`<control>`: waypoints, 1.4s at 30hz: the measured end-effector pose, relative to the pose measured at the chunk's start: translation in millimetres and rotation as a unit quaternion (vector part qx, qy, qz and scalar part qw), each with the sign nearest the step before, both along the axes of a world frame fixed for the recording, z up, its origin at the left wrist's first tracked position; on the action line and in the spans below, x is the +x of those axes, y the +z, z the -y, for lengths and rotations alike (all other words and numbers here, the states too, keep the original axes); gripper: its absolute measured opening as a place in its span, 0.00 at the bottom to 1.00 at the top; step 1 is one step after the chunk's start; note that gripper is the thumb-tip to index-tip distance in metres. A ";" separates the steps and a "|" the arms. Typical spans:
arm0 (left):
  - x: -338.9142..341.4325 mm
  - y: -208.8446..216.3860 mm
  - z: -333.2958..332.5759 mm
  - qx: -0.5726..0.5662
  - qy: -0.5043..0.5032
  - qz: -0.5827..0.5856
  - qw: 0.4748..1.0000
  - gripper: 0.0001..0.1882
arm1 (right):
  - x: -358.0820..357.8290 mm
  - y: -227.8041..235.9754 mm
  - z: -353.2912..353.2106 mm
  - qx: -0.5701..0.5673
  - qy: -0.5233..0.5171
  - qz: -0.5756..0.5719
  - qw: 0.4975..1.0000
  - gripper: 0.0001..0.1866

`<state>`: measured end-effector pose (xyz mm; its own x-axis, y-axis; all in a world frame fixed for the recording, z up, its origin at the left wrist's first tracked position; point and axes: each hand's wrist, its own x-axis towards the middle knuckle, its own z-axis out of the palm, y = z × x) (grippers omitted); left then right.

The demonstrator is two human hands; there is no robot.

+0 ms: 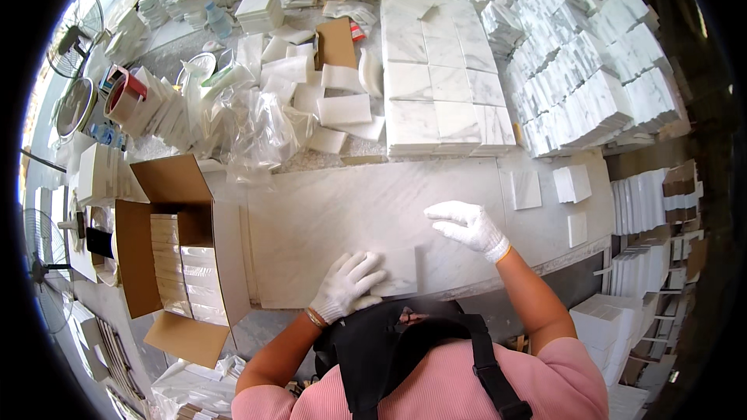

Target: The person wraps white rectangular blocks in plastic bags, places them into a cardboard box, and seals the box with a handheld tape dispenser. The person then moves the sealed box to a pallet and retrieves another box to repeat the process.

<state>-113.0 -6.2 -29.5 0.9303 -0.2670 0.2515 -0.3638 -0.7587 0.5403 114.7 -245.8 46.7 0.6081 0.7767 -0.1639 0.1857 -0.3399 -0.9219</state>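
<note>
On the near edge of the pale marble worktop (311, 218) lies a white marble tile (401, 268). My left hand (346, 284), in a white knit glove, rests at the tile's left side, its fingers bent over it and the thumb close to its near edge. My right hand (471, 225), gloved the same way, hovers over the worktop, up and to the right of that tile. Its fingers are stretched out, the thumb apart from them, and nothing is between them.
An open cardboard box (233, 264) with wrapped tile packs stands at left. Past the worktop sits a block of stacked marble tiles (432, 120), beside dense tile rows (576, 101). Crumpled clear plastic (257, 132) and foam sheets (345, 109) lie far left. Loose tiles (525, 189) lie at right.
</note>
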 end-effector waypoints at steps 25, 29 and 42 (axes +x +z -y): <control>26.8 6.9 -14.2 -0.123 0.020 -0.145 0.982 0.29 | 504.0 -16.5 -270.6 -0.258 0.010 0.388 0.885 0.60; 23.3 6.0 -13.2 -0.127 0.014 -0.185 0.974 0.29 | 490.2 1.4 -288.4 -0.316 -0.006 0.322 0.892 0.60; 2.5 -17.8 -6.3 -0.083 0.006 -0.047 0.995 0.20 | 243.4 63.1 -159.8 -0.058 0.057 0.242 0.967 0.55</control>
